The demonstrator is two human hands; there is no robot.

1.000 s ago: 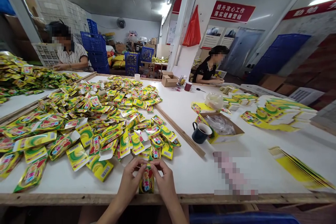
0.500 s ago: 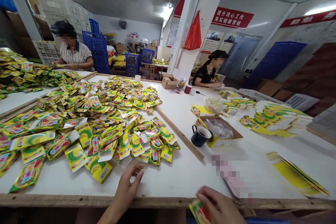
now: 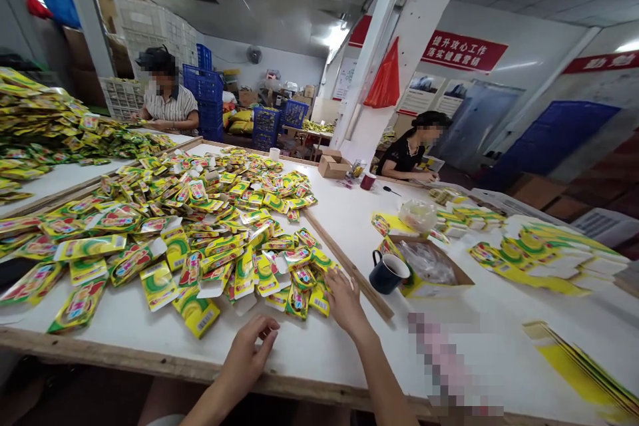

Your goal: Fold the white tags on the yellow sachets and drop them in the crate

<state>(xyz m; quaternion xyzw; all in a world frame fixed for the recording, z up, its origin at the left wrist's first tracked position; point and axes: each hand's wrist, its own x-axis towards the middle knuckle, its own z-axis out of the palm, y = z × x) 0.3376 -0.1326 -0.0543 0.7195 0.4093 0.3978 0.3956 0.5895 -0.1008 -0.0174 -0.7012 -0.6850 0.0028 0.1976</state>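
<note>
A wide heap of small yellow-green printed cardboard boxes covers the left and middle of the white table. At the heap's right edge, my right hand reaches out with fingers extended over the nearest boxes; whether it touches one is hard to tell. Just in front of the heap rests my left hand, its fingers loosely curved and the thumb apart, with nothing visible between them. Some boxes have white end flaps standing out.
A wooden strip runs along the heap's right side. Beyond it are a dark mug, an open carton with plastic bags, and flat yellow cardboard. A pixelated pink item lies near the front edge. Two people sit across the table.
My right hand has moved from the table's front edge up to the heap; the small box it held is no longer seen in it. My left hand stays nearly in place. The view has turned left.
</note>
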